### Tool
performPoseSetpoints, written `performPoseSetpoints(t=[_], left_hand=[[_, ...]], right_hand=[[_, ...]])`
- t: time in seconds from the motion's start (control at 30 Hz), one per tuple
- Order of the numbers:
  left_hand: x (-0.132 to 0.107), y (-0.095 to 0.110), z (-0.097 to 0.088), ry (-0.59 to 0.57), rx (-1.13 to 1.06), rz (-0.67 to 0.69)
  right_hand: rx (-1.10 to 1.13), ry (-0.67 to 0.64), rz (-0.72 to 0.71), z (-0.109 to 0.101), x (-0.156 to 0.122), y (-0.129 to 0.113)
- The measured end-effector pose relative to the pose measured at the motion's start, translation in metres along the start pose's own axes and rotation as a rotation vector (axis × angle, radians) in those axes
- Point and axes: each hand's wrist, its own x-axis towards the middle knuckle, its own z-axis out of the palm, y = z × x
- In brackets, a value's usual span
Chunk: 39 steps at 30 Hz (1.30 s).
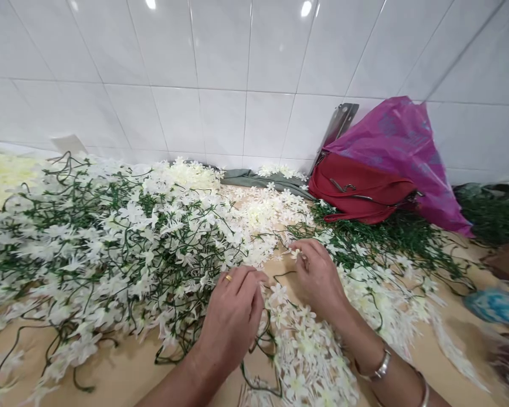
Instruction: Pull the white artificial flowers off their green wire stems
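Note:
My left hand [235,311], with a ring on one finger, is curled closed beside a heap of white artificial flowers on green stems [144,243]. Whatever its fingertips hold is hidden; a green stem [261,390] loops out just below it. To the right, my right hand [320,277] pinches a small white artificial flower [295,254] between thumb and fingers. Loose white blossoms [303,353] lie between my forearms, and more white blossoms [258,212] spread beyond my hands.
A red bag [360,189] and a purple plastic bag [398,133] lean against the tiled wall [220,45]. Green stems [390,237] lie in front of them. Grey-green cloth [263,180] runs along the wall. At the right edge is a blue-and-white item [496,305].

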Motion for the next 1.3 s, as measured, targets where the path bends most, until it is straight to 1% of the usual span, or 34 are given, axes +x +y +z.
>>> performPoseSetpoints(t=[0.07, 0.1, 0.17, 0.23, 0.27, 0.3, 0.33, 0.43, 0.5, 0.6, 0.7, 0.8, 0.87, 0.93, 1.0, 1.07, 1.13, 1.23, 1.3], left_hand=[[0.001, -0.002, -0.001, 0.045, 0.069, -0.002], [0.001, -0.003, 0.0, 0.044, 0.103, -0.003], [0.0, -0.004, 0.003, 0.003, 0.157, 0.0], [-0.003, -0.005, 0.008, -0.04, 0.196, 0.002], [-0.005, -0.005, 0.011, -0.058, 0.21, 0.001], [-0.006, -0.005, 0.013, -0.073, 0.223, -0.004], [-0.008, -0.005, 0.015, -0.088, 0.236, -0.013], [-0.011, -0.004, 0.018, -0.137, 0.261, -0.052], [-0.011, -0.004, 0.018, -0.159, 0.268, -0.071], [-0.01, -0.005, 0.017, -0.168, 0.261, -0.075], [-0.01, -0.005, 0.016, -0.162, 0.249, -0.067], [-0.009, -0.006, 0.016, -0.157, 0.228, -0.065], [-0.009, -0.007, 0.016, -0.157, 0.211, -0.056], [-0.009, -0.008, 0.015, -0.137, 0.199, -0.043], [-0.007, -0.007, 0.013, -0.106, 0.181, -0.029], [-0.005, -0.006, 0.009, -0.073, 0.152, -0.02], [-0.001, -0.003, 0.005, -0.031, 0.122, -0.006], [0.003, 0.002, -0.002, 0.073, 0.111, 0.048], [0.004, 0.006, -0.006, 0.139, 0.127, 0.09]], right_hand=[[0.034, -0.05, -0.143, 0.0, 0.0, -0.009], [0.044, -0.104, -0.206, 0.001, 0.0, -0.014], [0.052, -0.269, -0.3, 0.003, 0.0, -0.021], [0.047, -0.449, -0.359, 0.007, -0.001, -0.024], [0.04, -0.508, -0.368, 0.009, -0.002, -0.024], [0.026, -0.53, -0.356, 0.011, -0.002, -0.022], [0.004, -0.509, -0.321, 0.012, -0.003, -0.02], [-0.06, -0.303, -0.161, 0.013, -0.003, -0.009], [-0.065, -0.201, -0.095, 0.01, -0.002, -0.002], [-0.048, -0.149, -0.051, 0.003, 0.0, 0.001], [-0.015, -0.09, -0.019, -0.001, 0.0, -0.003], [0.113, 0.007, 0.042, 0.0, -0.001, -0.008], [0.229, 0.052, 0.138, 0.001, -0.002, -0.009], [0.358, 0.066, 0.245, 0.004, -0.002, -0.008], [0.485, 0.059, 0.312, 0.006, -0.001, -0.006], [0.572, 0.062, 0.337, 0.008, -0.001, -0.004], [0.585, 0.078, 0.335, 0.008, -0.001, -0.003], [0.499, 0.109, 0.284, 0.006, -0.001, -0.005], [0.439, 0.092, 0.21, 0.003, 0.0, -0.008]])
